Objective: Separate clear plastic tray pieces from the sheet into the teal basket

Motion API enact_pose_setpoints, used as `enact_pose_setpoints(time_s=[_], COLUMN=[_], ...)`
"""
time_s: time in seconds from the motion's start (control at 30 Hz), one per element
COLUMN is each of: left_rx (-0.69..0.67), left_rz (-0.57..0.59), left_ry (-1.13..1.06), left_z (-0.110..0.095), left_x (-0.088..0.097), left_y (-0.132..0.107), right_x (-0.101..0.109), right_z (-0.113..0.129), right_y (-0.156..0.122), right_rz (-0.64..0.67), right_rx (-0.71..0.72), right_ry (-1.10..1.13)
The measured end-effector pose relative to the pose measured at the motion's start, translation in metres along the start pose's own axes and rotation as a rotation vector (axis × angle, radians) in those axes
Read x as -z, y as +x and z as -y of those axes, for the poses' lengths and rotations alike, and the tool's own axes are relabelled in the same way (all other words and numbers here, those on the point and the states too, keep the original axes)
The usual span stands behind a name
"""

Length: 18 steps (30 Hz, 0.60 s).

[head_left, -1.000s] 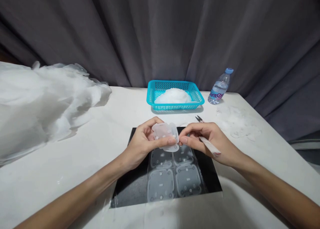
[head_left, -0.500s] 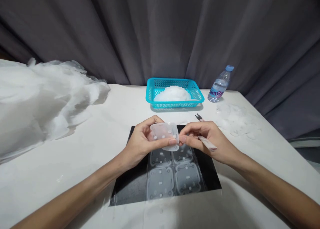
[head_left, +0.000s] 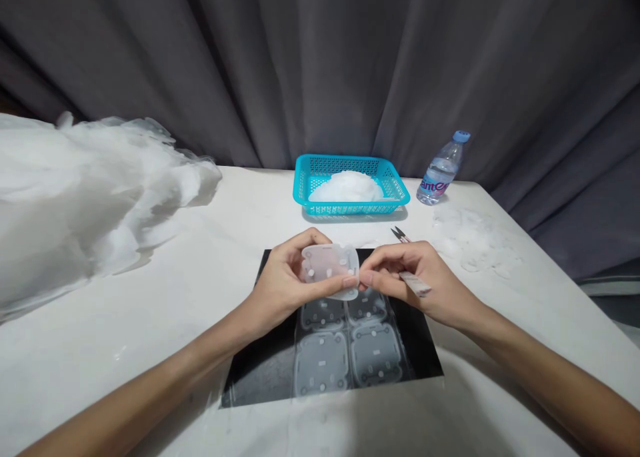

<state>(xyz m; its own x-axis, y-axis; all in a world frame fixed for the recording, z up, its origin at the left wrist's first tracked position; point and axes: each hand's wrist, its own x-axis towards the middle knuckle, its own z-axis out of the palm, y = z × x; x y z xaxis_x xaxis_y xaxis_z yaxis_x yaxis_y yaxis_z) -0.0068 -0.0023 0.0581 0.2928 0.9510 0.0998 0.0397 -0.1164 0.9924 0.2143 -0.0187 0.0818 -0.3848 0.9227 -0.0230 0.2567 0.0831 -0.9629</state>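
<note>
My left hand is closed on a translucent, rounded-square plastic piece with small holes, its thumb across the front. At the piece's right edge are the fingertips of my right hand, pinched together. That same hand keeps a pair of thread snips in its palm, dark blades pointing away and the handle end showing below. Under both hands, a clear sheet of similar rounded-square shapes lies over a black board. Whether the right fingertips grip a scrap is too small to tell.
Behind the hands stands a blue basket holding a white heap. A water bottle is to its right, with clear scraps in front. A large pile of translucent sheets covers the left. A grey curtain hangs behind the table.
Both hands and the plastic piece stay nearly in place. The piece tilts very slightly, and the view shifts a little.
</note>
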Motion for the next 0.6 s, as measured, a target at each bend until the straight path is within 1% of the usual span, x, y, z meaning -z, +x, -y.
enact_pose_setpoints(time_s=[0.13, 0.27, 0.6], left_rx=[-0.023, -0.032, -0.064], left_rz=[-0.013, 0.002, 0.001], left_ry=[0.011, 0.018, 0.065], left_z=[-0.0014, 0.0002, 0.0007], left_x=[-0.0009, -0.0007, 0.0014], left_y=[-0.0006, -0.0011, -0.0008], right_x=[-0.0025, -0.0041, -0.0028], right_z=[-0.0033, -0.0055, -0.0053], right_y=[0.0002, 0.0000, 0.0004], right_rz=[-0.023, -0.047, -0.054], right_rx=[0.012, 0.040, 0.042], right_ry=[-0.007, -0.007, -0.049])
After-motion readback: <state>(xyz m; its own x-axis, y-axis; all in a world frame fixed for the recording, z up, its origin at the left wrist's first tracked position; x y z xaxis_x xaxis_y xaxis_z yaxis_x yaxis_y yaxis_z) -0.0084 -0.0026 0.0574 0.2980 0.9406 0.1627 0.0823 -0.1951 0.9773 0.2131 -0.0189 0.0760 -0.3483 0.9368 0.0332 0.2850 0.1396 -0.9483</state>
